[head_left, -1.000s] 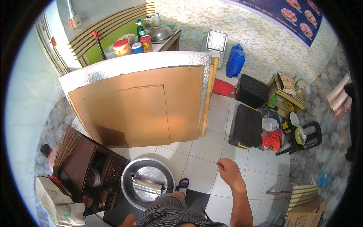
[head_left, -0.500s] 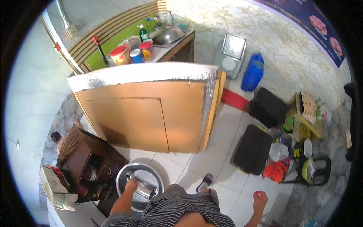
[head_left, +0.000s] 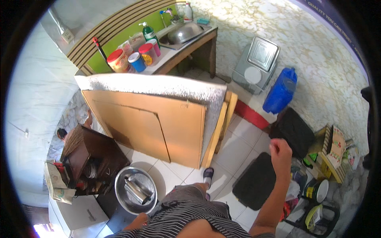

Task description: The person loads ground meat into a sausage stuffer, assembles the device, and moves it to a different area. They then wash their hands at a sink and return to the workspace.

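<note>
A round stainless steel basin point(head_left: 151, 177) is at my lower left, with a shiny metal cylinder point(head_left: 137, 192) lying tilted inside it. My left hand point(head_left: 141, 219) is low beside the basin's near rim. Its fingers are mostly hidden, so I cannot see whether it grips the rim. My right hand point(head_left: 281, 148) is raised out to the right with its fingers curled in and nothing visible in them. It appears above the area between two dark, flat-topped objects, a nearer one point(head_left: 254, 184) and a farther one point(head_left: 293, 131).
A large cardboard panel point(head_left: 131, 127) with foil-faced sheet point(head_left: 158, 85) stands ahead. Behind it, a counter point(head_left: 174, 55) carries jars and a sink. A brown cabinet point(head_left: 95, 154) is left, and a blue jerrycan point(head_left: 280, 91) right. Another person point(head_left: 73, 133) is at far left.
My left hand has left the cylinder and drawn back to the basin's near side. My right hand has risen and moved forward. My view has shifted, and the sandalled foot sits farther forward.
</note>
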The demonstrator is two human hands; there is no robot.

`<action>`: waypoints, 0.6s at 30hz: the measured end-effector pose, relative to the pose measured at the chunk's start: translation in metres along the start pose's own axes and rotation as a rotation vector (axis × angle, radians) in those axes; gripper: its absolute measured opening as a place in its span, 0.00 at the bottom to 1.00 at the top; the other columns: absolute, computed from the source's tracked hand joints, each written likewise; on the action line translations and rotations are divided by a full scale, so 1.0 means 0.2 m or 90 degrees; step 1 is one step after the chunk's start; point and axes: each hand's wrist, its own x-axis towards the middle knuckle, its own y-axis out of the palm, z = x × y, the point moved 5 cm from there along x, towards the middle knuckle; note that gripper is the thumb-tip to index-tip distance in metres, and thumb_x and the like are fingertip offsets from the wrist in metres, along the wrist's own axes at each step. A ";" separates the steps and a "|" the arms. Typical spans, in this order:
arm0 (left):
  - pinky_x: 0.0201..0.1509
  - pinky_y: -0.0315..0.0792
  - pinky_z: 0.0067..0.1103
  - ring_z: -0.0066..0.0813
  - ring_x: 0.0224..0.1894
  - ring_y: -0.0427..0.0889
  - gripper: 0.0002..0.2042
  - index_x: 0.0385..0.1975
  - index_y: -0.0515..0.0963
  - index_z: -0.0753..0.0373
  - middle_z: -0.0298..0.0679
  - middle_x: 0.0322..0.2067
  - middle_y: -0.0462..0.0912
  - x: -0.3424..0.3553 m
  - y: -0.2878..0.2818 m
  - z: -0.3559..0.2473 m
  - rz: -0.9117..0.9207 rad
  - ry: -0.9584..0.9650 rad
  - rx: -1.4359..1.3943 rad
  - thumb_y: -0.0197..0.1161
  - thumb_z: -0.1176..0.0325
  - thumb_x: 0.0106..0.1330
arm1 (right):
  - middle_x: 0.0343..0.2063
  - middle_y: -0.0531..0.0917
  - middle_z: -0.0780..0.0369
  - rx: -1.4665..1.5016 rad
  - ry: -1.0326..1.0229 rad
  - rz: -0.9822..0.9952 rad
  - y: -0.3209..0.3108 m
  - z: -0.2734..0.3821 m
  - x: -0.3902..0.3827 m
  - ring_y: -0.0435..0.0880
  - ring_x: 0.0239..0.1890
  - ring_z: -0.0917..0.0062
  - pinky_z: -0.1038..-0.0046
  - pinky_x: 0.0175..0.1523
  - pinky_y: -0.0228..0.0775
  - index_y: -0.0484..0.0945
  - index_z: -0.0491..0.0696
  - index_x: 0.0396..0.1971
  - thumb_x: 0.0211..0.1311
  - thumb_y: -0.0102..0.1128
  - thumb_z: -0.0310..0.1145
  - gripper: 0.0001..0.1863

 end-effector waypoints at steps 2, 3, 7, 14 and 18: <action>0.39 0.78 0.35 0.40 0.31 0.86 0.13 0.29 0.84 0.61 0.44 0.26 0.85 0.15 -0.20 -0.29 -0.042 0.042 0.054 0.57 0.60 0.59 | 0.28 0.78 0.56 -0.016 0.043 0.016 -0.01 -0.12 0.04 0.78 0.30 0.65 0.68 0.36 0.69 0.77 0.40 0.34 0.56 0.59 0.26 0.07; 0.38 0.79 0.35 0.40 0.31 0.86 0.12 0.29 0.84 0.61 0.44 0.26 0.85 0.22 -0.31 -0.46 -0.076 0.071 0.094 0.58 0.60 0.59 | 0.29 0.79 0.55 -0.045 0.065 0.027 -0.01 -0.20 0.04 0.78 0.31 0.65 0.67 0.38 0.70 0.77 0.40 0.34 0.56 0.60 0.26 0.07; 0.48 0.76 0.35 0.48 0.43 0.83 0.13 0.35 0.83 0.60 0.49 0.39 0.84 0.17 -0.73 -1.06 -0.350 0.070 -0.136 0.56 0.60 0.57 | 0.31 0.81 0.54 -0.119 0.156 0.058 -0.06 -0.63 0.00 0.80 0.34 0.62 0.64 0.41 0.71 0.78 0.41 0.37 0.56 0.61 0.27 0.09; 0.49 0.75 0.37 0.48 0.43 0.82 0.11 0.38 0.80 0.52 0.49 0.36 0.83 -0.12 -1.19 -1.73 -0.497 0.028 -0.318 0.59 0.64 0.56 | 0.23 0.78 0.62 0.029 0.426 -0.009 -0.12 -1.36 0.03 0.78 0.28 0.76 0.73 0.36 0.71 0.77 0.39 0.35 0.53 0.59 0.24 0.09; 0.43 0.76 0.36 0.46 0.35 0.84 0.12 0.39 0.79 0.56 0.50 0.32 0.83 -0.15 -1.21 -1.83 -0.541 -0.035 -0.580 0.60 0.70 0.54 | 0.24 0.79 0.64 0.073 0.324 0.049 0.07 -1.52 0.59 0.76 0.27 0.80 0.75 0.34 0.70 0.78 0.39 0.34 0.53 0.61 0.25 0.09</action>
